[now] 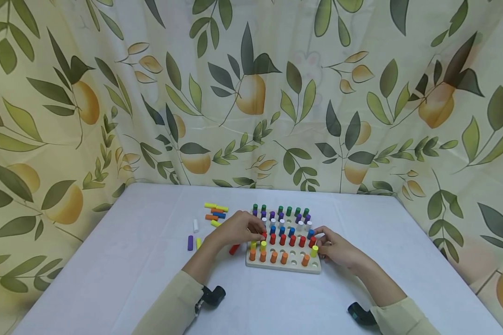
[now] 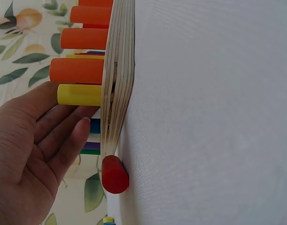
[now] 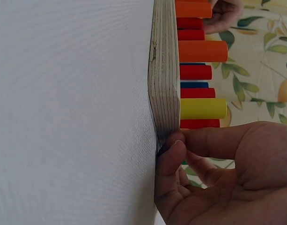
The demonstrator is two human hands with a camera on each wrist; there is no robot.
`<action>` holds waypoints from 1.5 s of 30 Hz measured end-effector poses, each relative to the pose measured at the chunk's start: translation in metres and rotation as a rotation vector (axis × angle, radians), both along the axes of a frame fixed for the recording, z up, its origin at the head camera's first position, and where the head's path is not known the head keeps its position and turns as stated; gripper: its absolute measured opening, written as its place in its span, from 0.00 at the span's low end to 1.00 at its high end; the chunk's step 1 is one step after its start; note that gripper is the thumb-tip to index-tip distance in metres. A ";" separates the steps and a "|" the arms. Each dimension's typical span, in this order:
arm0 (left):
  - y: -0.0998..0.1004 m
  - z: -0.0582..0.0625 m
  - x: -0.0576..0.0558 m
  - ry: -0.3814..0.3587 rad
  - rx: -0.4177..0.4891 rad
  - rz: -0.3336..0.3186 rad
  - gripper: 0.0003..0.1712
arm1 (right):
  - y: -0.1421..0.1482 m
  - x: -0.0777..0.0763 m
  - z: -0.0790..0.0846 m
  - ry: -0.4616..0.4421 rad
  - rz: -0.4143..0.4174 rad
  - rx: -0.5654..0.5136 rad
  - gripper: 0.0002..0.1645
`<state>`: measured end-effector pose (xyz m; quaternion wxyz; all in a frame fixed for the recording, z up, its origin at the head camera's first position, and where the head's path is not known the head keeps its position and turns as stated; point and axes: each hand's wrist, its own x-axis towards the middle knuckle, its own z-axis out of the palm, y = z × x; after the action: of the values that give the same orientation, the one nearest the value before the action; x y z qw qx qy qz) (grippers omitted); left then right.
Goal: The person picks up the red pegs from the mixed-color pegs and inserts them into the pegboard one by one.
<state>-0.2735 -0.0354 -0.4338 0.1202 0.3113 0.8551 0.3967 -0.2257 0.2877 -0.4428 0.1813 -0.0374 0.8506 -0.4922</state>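
A pale wooden pegboard (image 1: 282, 266) stands on the table with rows of coloured pegs. My left hand (image 1: 241, 228) reaches over its left side, thumb and fingers pinching a red peg (image 1: 264, 236) at the left end of the red row. In the left wrist view, a yellow peg (image 2: 80, 94) and an orange peg (image 2: 77, 71) stand before the fingers, and the pinched peg is hidden. My right hand (image 1: 335, 246) holds the board's right edge with bent fingers, near a yellow peg (image 1: 314, 251); in the right wrist view thumb and forefinger meet at the board's side.
Left of the board lie loose pegs: a red peg (image 1: 234, 249), a purple peg (image 1: 190, 243), a white peg (image 1: 195, 226) and several yellow, orange and blue ones. The white-covered table (image 1: 109, 279) ends at a patterned curtain (image 1: 251, 139).
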 end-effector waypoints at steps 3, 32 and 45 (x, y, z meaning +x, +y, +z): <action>0.000 0.000 0.000 0.000 -0.005 0.007 0.07 | 0.000 0.000 0.001 -0.001 0.000 -0.005 0.25; -0.007 0.002 0.003 0.005 0.019 0.015 0.07 | 0.000 0.000 0.001 0.005 -0.003 -0.002 0.25; -0.017 0.003 0.007 0.017 0.043 0.039 0.07 | 0.000 0.001 -0.001 0.006 0.012 -0.014 0.25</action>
<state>-0.2660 -0.0520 -0.4311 0.0983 0.3005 0.8533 0.4146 -0.2246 0.2880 -0.4434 0.1812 -0.0453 0.8473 -0.4971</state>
